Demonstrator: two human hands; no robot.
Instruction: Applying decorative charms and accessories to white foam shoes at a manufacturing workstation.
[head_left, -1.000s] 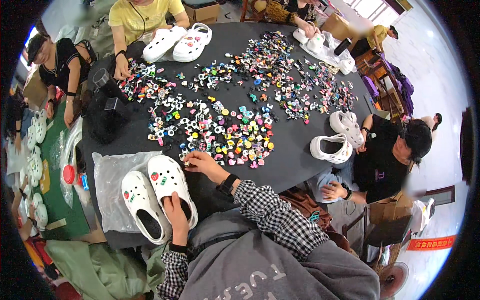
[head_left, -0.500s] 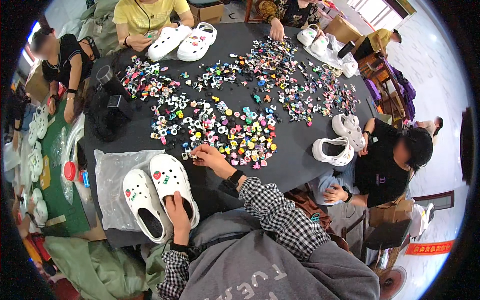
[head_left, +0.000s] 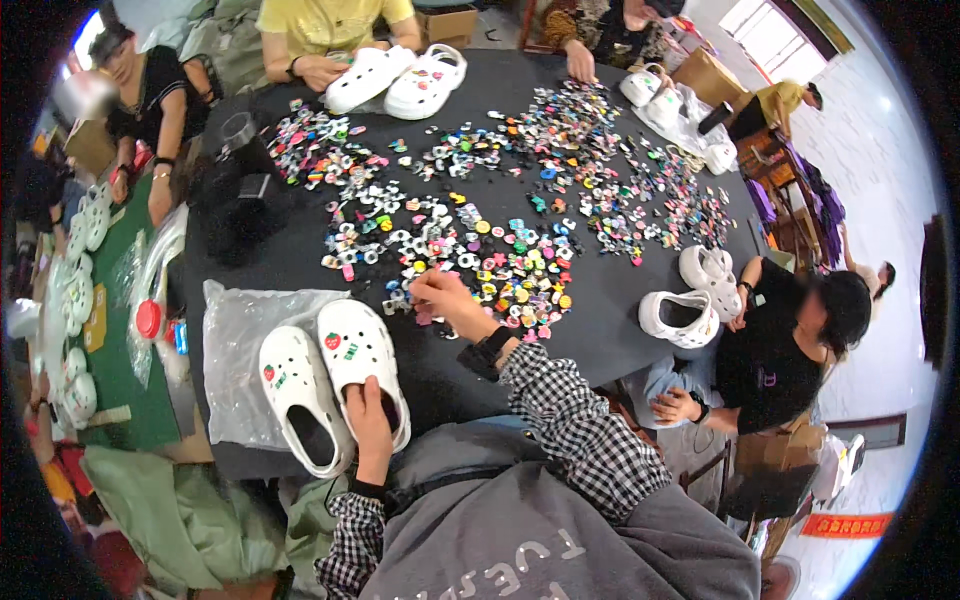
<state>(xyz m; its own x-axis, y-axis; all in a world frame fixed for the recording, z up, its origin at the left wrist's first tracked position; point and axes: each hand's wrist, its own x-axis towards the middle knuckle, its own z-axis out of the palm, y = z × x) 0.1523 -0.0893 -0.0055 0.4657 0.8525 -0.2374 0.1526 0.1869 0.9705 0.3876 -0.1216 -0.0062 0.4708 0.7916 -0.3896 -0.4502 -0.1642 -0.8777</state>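
A crumpled clear plastic bag (head_left: 235, 340) is lying at the near left edge of the dark round desk (head_left: 620, 300), and two white clogs (head_left: 330, 385) are sitting on it side by side, each one showing small red and green charms on its toe. The left hand (head_left: 368, 425) is gripping the heel end of the right-hand clog, fingers curled over its rim. The right hand (head_left: 445, 298) is reaching into the near edge of a wide scatter of small coloured charms (head_left: 490, 250), fingertips pressed together; whether they are pinching a charm cannot be told. Bare desk is lying open to the right of that hand, toward another white pair (head_left: 695, 295) near a seated person. A cardboard box (head_left: 445, 22) is standing beyond the far edge.
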